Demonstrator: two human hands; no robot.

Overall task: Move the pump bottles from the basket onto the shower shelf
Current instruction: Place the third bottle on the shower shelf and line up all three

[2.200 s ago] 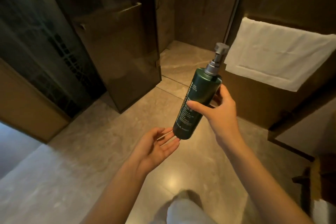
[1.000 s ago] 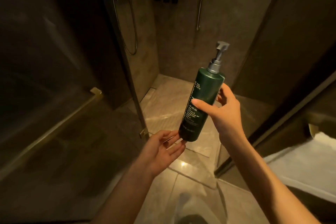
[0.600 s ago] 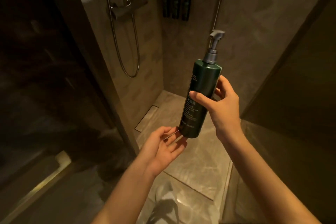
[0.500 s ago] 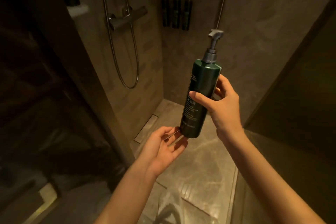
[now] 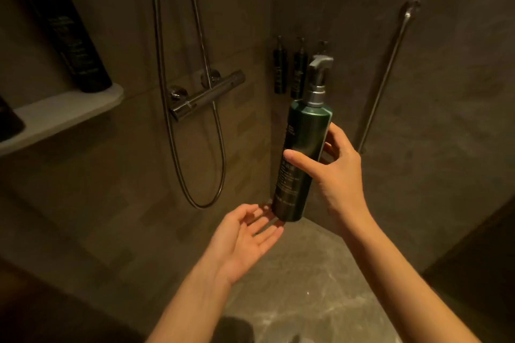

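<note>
Dim brown shower tiles fill the view, with a pale marbled floor (image 5: 306, 301) at six o'clock, nearest the camera. Both forearms reach up from the lower edge.

At about six o'clock, just above the floor, the left hand (image 5: 242, 239) is palm up with its fingers spread and loosely curled; the fingertips sit right at the base of the green pump bottle (image 5: 299, 164), though whether they touch it I cannot tell. It grips nothing.

Toward three o'clock of that, the right hand (image 5: 338, 172) wraps the bottle's middle, thumb across the front label and fingers round the back, pressed against its side. The bottle stands nearly upright in the air, tipped slightly to the right at the top, its grey pump head (image 5: 320, 64) pointing up near the centre of the frame.

Farther back, at nine o'clock, the shower shelf (image 5: 69, 111) juts from the left wall. A tall dark bottle (image 5: 67, 30) stands on its far end, and the edge of another dark bottle (image 5: 8, 117) shows at the frame's left edge.

At eleven o'clock the chrome mixer bar (image 5: 206, 95) crosses the wall, a shower hose (image 5: 206, 175) looping below it. At twelve o'clock, in the corner behind the pump head, three small dark wall bottles (image 5: 289, 69) hang in a row. At two o'clock a slim metal rail (image 5: 387, 72) slants up the right wall.
</note>
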